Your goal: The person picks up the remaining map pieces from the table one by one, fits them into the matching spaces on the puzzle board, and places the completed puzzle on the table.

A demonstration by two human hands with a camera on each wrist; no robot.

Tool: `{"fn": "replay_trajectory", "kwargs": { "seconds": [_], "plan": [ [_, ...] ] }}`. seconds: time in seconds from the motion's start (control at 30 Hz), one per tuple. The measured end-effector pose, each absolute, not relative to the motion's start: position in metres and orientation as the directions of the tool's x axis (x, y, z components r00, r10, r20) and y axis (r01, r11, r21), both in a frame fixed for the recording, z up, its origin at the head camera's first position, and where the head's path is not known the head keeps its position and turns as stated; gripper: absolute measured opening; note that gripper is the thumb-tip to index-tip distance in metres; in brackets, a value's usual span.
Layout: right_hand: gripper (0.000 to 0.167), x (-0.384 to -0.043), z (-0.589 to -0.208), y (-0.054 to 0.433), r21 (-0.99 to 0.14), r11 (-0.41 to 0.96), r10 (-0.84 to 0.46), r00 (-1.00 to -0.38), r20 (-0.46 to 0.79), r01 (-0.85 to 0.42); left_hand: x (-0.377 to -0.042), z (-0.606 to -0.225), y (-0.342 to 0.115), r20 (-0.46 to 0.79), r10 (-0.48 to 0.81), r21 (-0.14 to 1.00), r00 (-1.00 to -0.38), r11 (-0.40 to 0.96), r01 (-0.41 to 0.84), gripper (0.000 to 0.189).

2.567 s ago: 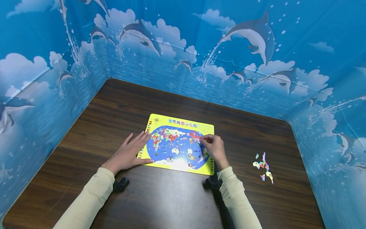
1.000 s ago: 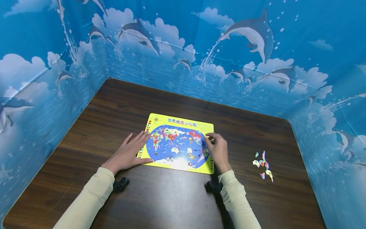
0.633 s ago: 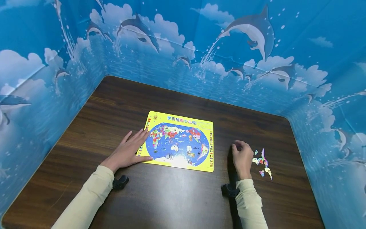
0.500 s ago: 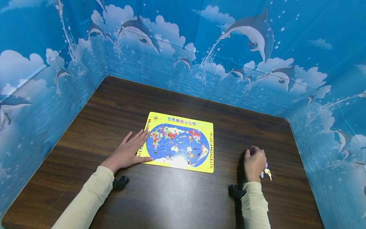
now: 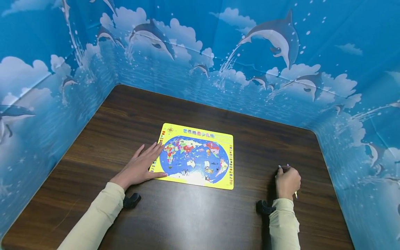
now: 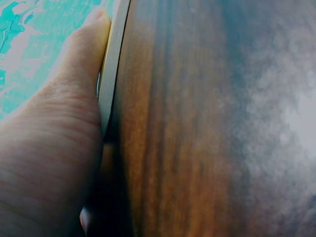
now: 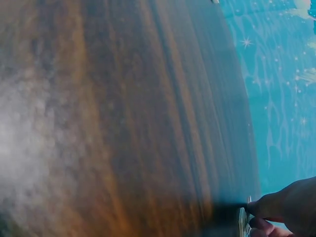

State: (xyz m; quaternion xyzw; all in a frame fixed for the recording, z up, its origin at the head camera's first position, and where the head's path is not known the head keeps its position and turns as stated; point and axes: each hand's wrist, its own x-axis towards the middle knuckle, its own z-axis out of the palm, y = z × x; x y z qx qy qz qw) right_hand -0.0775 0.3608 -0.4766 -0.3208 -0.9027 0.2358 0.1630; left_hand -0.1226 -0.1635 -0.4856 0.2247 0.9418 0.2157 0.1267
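A yellow-bordered world map puzzle board (image 5: 225, 140) lies on the table, blue oval map in its middle. My left hand (image 5: 140, 165) rests spread on its left edge, thumb on the lower border. In the left wrist view that thumb (image 6: 84, 49) lies along the board's edge (image 6: 111, 74). Further right, my right hand (image 5: 287, 180) is lowered over small map puzzle pieces with fingers bent. It mostly hides them; a cream piece (image 5: 296, 195) peeks out beside it. In the right wrist view its fingertips are right at a piece (image 7: 242, 221); I cannot tell whether they pinch it.
The dark wood table (image 5: 193, 222) has a blue dolphin-print cloth (image 5: 218, 52) standing around its far and side edges. Black wrist cameras sit under both wrists, the left one (image 5: 132, 200) and the right one (image 5: 265, 207) close over the table.
My right hand has left the right part of the map and moved right to the loose pieces, now covering most of them. The left hand stays on the board.
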Motion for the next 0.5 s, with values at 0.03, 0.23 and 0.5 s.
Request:
{"fn": "replay_trajectory", "kwargs": {
  "seconds": [0.03, 0.23, 0.5],
  "plan": [
    [0.021, -0.0776, -0.4763, 0.3606, -0.537, 0.678, 0.658, -0.74, 0.14, 0.501, -0.1225, -0.4857, -0.1636, -0.14, 0.478, 0.464, -0.867, 0.805, 0.369, 0.115],
    [0.019, -0.0761, -0.4748, 0.3602, -0.566, 0.659, 0.661, -0.741, 0.119, 0.496, -0.1215, -0.4857, -0.1646, -0.128, 0.487, 0.472, -0.864, 0.796, 0.378, 0.116],
    [0.014, -0.0769, -0.4707, 0.3619, -0.589, 0.665, 0.637, -0.76, 0.126, 0.46, -0.1209, -0.4852, -0.1661, -0.114, 0.497, 0.481, -0.86, 0.785, 0.39, 0.116]
  ]
}}
